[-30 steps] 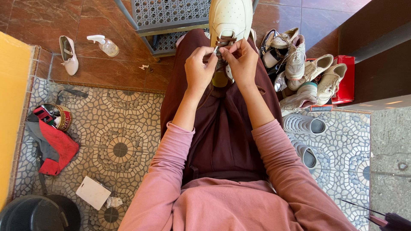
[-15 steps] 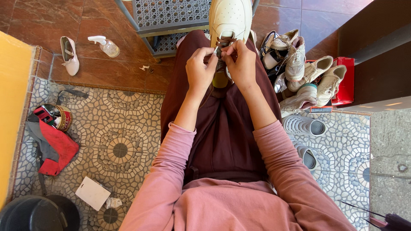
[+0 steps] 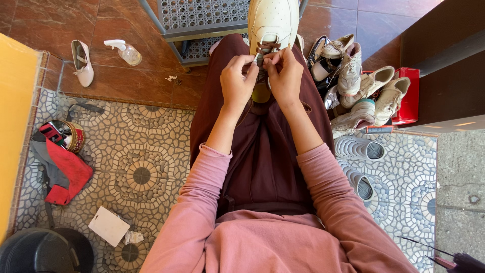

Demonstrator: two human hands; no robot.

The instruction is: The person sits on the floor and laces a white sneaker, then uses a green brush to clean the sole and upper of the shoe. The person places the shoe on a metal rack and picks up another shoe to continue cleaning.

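- Cream sneaker [image 3: 273, 23] rests on lap, long axis running straight away from body, toe far.
- Left hand [image 3: 236, 81] and right hand [image 3: 284, 76] both closed, pinching brown lace [image 3: 266, 48] at near end of shoe.
- Hands equally near, almost touching.

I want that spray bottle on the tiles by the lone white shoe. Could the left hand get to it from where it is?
Probably yes. The left hand is pinching the laces of the cream sneaker, so it must let go first. The floor between it and the spray bottle looks bare.
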